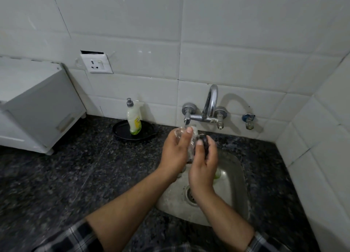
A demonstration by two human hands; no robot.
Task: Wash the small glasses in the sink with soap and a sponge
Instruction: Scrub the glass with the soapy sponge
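- While both forearms are reaching over the steel sink (234, 176), the scrubbing step appears to be going on; the next move is probably calling for a firm hold while turning the piece and rinsing it.
- Left hand (174, 149) is curling round a small glass (191, 138), holding it above the basin.
- Right hand (204, 164) is pinching a dark pad (205, 140), likely the sponge, against it.
- It is looking clear, wet and slippery, sitting just under the tap (210, 104); whether water is running I cannot tell.
- Soap bottle (134, 121) is standing farther back.
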